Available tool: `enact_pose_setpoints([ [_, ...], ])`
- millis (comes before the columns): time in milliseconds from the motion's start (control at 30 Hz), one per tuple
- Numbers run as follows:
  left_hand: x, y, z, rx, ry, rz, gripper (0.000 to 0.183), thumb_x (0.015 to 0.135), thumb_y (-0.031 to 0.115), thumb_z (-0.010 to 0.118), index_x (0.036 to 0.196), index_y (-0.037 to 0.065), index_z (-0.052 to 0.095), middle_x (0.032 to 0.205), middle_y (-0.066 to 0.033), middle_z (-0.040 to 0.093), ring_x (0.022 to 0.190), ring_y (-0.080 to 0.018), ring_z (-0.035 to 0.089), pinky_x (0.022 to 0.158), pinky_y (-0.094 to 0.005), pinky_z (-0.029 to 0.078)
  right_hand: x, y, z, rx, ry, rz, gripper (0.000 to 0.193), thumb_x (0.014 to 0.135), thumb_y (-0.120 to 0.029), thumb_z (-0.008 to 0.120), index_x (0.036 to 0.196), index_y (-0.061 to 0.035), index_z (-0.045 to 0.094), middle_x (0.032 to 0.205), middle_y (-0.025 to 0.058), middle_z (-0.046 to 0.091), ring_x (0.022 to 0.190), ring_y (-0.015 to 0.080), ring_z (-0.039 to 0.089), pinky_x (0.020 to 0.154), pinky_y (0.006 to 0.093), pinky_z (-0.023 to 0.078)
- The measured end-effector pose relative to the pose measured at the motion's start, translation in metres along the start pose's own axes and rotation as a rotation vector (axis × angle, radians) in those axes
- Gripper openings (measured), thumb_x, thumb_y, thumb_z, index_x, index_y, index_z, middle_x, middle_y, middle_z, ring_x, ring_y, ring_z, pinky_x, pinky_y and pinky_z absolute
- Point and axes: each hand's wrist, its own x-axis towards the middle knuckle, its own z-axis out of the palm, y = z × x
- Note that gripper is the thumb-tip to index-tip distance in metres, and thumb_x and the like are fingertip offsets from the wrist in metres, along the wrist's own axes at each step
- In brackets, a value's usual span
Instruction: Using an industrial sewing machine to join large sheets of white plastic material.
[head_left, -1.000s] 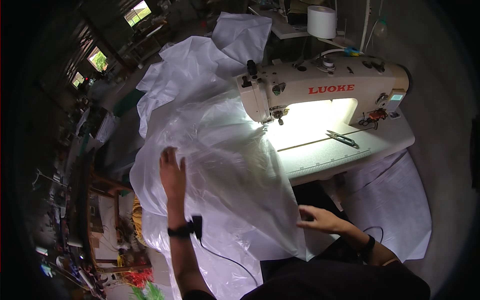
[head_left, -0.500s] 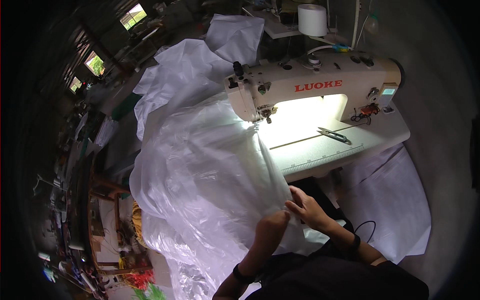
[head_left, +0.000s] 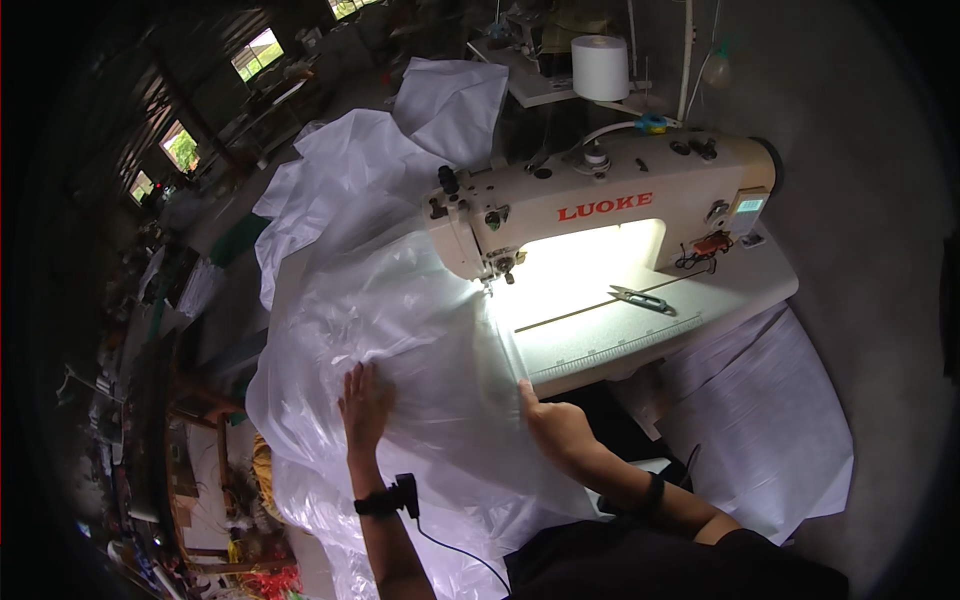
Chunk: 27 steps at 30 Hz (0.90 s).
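A large translucent white plastic sheet [head_left: 430,340] runs under the needle area of a white sewing machine [head_left: 600,180] and hangs down in folds toward me. My left hand [head_left: 367,405] lies on the sheet, fingers stretched out, left of the machine's head. At the sheet's right edge, just in front of the machine bed, my right hand [head_left: 560,432] is closed on the plastic, with one finger along the edge. The presser foot [head_left: 489,287] meets the sheet near that same edge, though the glare there blurs detail.
Small thread snips [head_left: 642,299] lie on the lit machine bed. A white thread cone [head_left: 600,68] stands behind the machine. More white sheeting [head_left: 760,420] hangs at the right, and another bunched heap [head_left: 350,160] spreads at the far left. A wooden frame [head_left: 215,430] stands at left.
My left hand has left the right edge and moved left and up, opening onto the sheet. My right hand has slid up along the edge toward the machine. The view has shifted slightly.
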Motion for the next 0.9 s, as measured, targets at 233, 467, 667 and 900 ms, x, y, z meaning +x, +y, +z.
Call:
enact_pose_setpoints([
  [233,0.082,0.004,0.006,-0.158,-0.08,0.044,0.055,0.094,0.031,0.055,0.146,0.018,0.04,0.15,-0.0106,0.041,0.142,-0.0309,0.032,0.112,-0.0612,0.023,0.074,0.014,0.004,-0.066,-0.011,0.021,0.049,0.087,-0.002,0.05,0.133,0.0124,0.044,0.062,0.0115,0.064,0.056,0.0267,0.066,0.045,0.0363,0.05],
  [467,0.115,-0.03,-0.001,-0.18,-0.001,0.041,0.052,0.094,0.027,0.057,0.144,0.017,0.044,0.149,-0.0097,0.043,0.139,-0.0296,0.037,0.113,-0.0599,0.021,0.098,0.01,0.004,0.211,0.047,0.131,0.054,0.092,-0.021,0.058,0.14,-0.0016,0.044,0.071,0.0066,0.068,0.064,0.0244,0.067,0.059,0.0365,0.052],
  [667,0.025,0.053,-0.043,-0.507,0.142,0.233,0.048,0.091,0.016,0.061,0.138,0.009,0.051,0.144,-0.015,0.048,0.136,-0.0338,0.042,0.112,-0.0492,0.032,-0.024,0.035,-0.037,0.705,-0.001,0.191,0.07,0.085,-0.036,0.072,0.139,-0.0048,0.04,0.107,0.016,0.064,0.095,0.0304,0.065,0.078,0.0416,0.052],
  [900,-0.115,0.064,-0.027,-0.041,-0.04,0.224,0.063,0.081,0.016,0.073,0.139,0.016,0.049,0.146,-0.0082,0.047,0.14,-0.0307,0.036,0.112,-0.057,0.028,-0.079,0.057,0.003,0.967,-0.298,0.227,0.026,0.092,-0.019,0.064,0.109,-0.0006,0.059,0.093,0.0125,0.067,0.082,0.0238,0.066,0.076,0.0329,0.051],
])
